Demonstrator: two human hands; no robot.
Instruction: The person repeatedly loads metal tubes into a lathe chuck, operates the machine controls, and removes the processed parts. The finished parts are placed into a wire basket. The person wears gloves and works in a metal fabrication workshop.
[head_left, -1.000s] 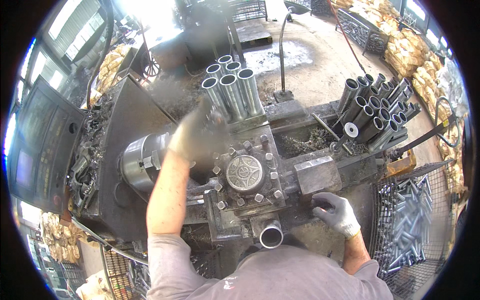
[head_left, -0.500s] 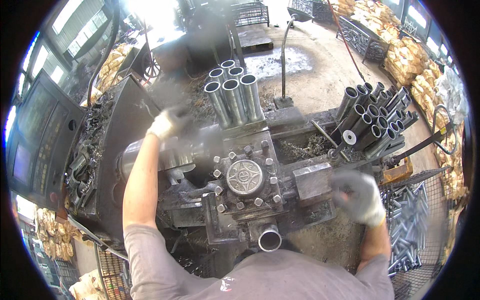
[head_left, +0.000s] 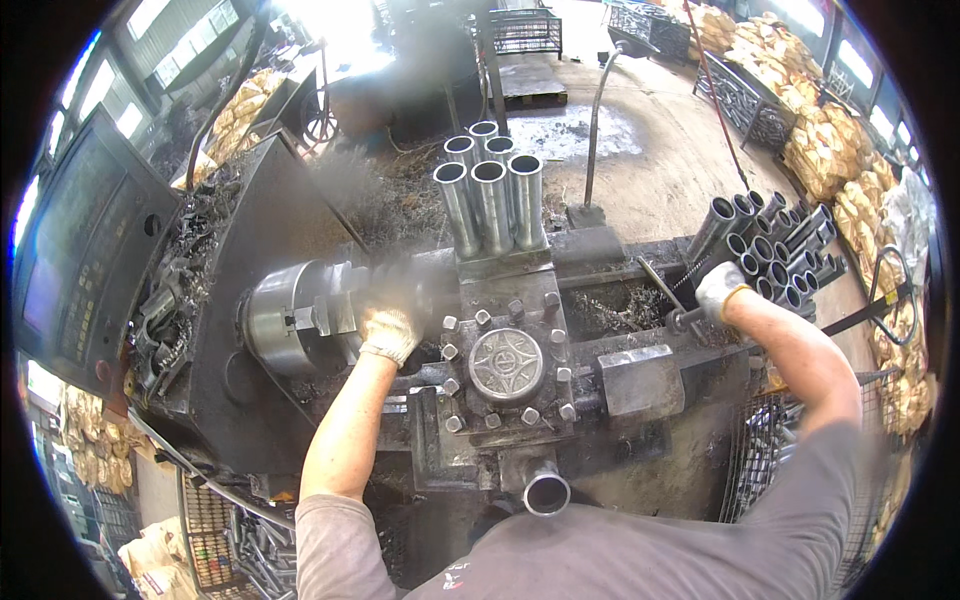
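My left hand (head_left: 392, 333), in a pale work glove, is just right of the lathe's shiny chuck (head_left: 285, 315). Its fingers are smeared by motion, and what they touch is unclear. Right of it stands the square tool post (head_left: 506, 366), ringed with bolts. My right hand (head_left: 722, 290), also gloved, is curled at the near left side of a bundle of dark metal tubes (head_left: 765, 250). It covers the spot where a round disc on the machine stood; its grip is hidden. Several bright tubes (head_left: 490, 205) stand upright behind the tool post.
A control panel (head_left: 85, 260) stands at the left, beside a heap of metal swarf (head_left: 165, 320). An open pipe end (head_left: 547, 494) points toward me. A bent thin hose (head_left: 598, 130) rises behind the machine. A wire basket (head_left: 755, 450) is at the lower right.
My left hand has come down and right, off the upper side of the chuck. My right hand has moved up and away from me to the tubes. The view has shifted slightly.
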